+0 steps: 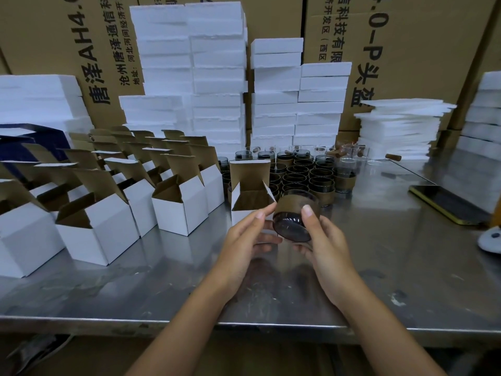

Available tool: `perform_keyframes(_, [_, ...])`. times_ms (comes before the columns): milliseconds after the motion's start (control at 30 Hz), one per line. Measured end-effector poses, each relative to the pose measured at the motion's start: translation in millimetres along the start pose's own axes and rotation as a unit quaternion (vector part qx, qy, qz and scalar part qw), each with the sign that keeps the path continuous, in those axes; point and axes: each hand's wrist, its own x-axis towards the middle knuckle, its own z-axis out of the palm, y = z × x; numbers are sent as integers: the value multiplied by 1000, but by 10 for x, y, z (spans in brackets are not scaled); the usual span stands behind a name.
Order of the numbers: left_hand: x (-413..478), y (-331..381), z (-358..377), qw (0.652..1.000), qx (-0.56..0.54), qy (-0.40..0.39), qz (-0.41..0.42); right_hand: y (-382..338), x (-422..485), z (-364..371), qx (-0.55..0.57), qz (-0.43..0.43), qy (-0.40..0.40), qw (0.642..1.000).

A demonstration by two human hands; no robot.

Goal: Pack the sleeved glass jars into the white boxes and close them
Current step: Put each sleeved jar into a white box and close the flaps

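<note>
My right hand (324, 240) holds a dark glass jar in a brown sleeve (294, 215), tilted so its base faces me, just above the steel table (379, 267). My left hand (248, 237) touches the jar's left side with thumb and fingers, in front of an open white box (250, 199) whose lid flap stands up. The jar sits right of the box's mouth, outside it. Several more sleeved jars (303, 176) stand grouped behind the box. Rows of open white boxes (179, 210) fill the left of the table.
Tall stacks of white foam slabs (217, 77) stand at the back against brown cartons. Clear bare jars (349, 156) stand behind the sleeved ones. A phone (447, 203) lies at the right, and a white object (490, 240) sits at the far right edge.
</note>
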Motion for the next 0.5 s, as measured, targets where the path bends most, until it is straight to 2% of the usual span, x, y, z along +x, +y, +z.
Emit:
perform_keyframes(233, [-7, 2, 1, 1000, -1, 5, 5, -7, 1, -4, 9, 6, -7, 1000])
perform_keyframes(500, [-21, 6, 5, 999, -3, 29, 25, -6, -51, -15, -24, -71, -37, 997])
